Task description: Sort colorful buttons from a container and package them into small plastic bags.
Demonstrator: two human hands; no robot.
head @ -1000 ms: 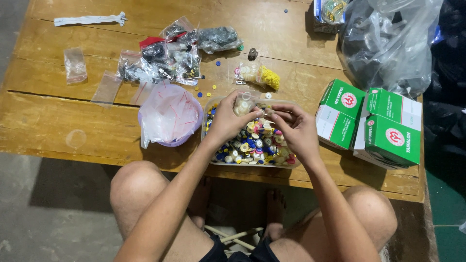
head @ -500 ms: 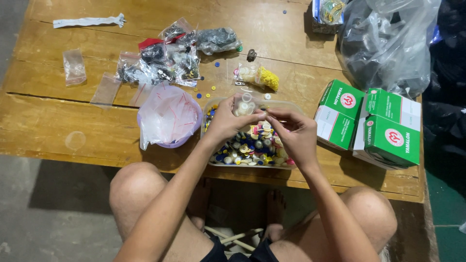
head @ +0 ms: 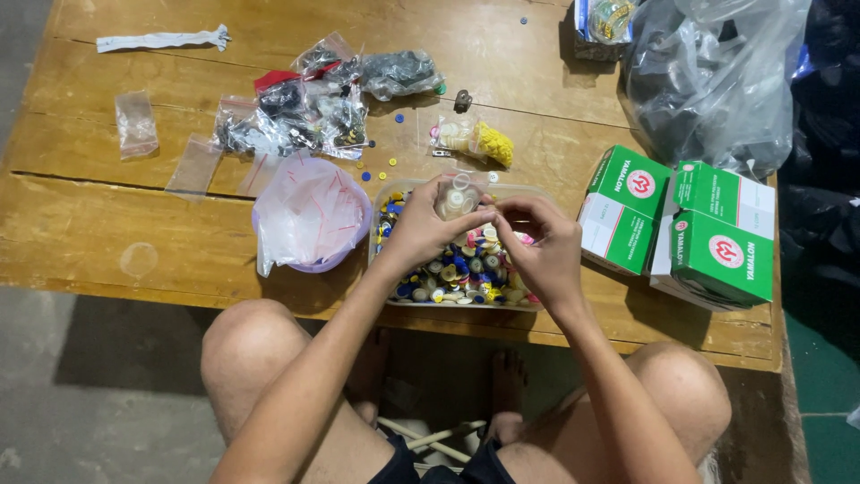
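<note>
A clear plastic tray [head: 535, 193] full of mixed coloured buttons [head: 461, 269] sits near the front edge of a wooden table [head: 107, 242]. Above the tray, my left hand [head: 421, 229] holds a small clear bag of pale buttons [head: 457, 197]. My right hand [head: 537, 246] is beside it with its fingertips pinched at the bag's edge; whether a button is between them cannot be told.
A purple bowl covered with a clear bag [head: 309, 215] stands left of the tray. Several small bags of parts [head: 305, 112] and loose buttons lie behind. Green and white boxes [head: 681, 224] and a large grey plastic bag [head: 708, 81] are at the right. My knees are under the table edge.
My right hand has moved left from over the tray to the bag in my left hand. The left hand has stayed about where it was.
</note>
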